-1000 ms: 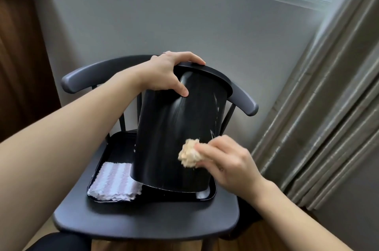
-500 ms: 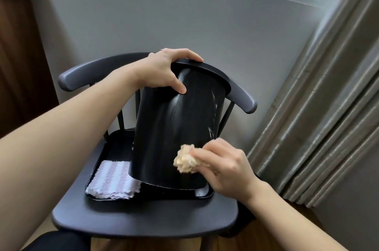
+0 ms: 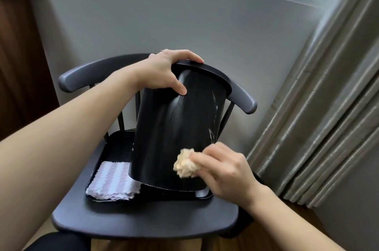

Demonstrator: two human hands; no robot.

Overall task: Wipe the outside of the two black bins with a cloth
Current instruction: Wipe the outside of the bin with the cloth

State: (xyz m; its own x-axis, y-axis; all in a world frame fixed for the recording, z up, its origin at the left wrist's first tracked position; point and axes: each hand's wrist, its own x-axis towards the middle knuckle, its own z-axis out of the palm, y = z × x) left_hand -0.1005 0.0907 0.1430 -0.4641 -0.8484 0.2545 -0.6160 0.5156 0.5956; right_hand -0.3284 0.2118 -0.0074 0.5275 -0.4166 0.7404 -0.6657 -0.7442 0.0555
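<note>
One glossy black bin point(image 3: 174, 127) is tilted away from me over a black tray point(image 3: 114, 148) on a dark chair. My left hand point(image 3: 164, 72) grips its top rim at the left, thumb on the side wall. My right hand point(image 3: 221, 168) presses a bunched beige cloth point(image 3: 184, 163) against the lower right of the bin's outer wall. Pale streaks mark the bin's right side. Only this one bin is visible.
A folded pink-and-white striped cloth point(image 3: 114, 183) lies in the tray's near left corner. The chair seat point(image 3: 143, 218) and its curved backrest point(image 3: 86, 74) stand against a grey wall. Grey curtains point(image 3: 328, 127) hang at the right, brown wood panelling point(image 3: 18, 66) at the left.
My right hand has slid the beige cloth slightly down and to the left across the bin's lower wall. My left hand keeps its hold on the rim.
</note>
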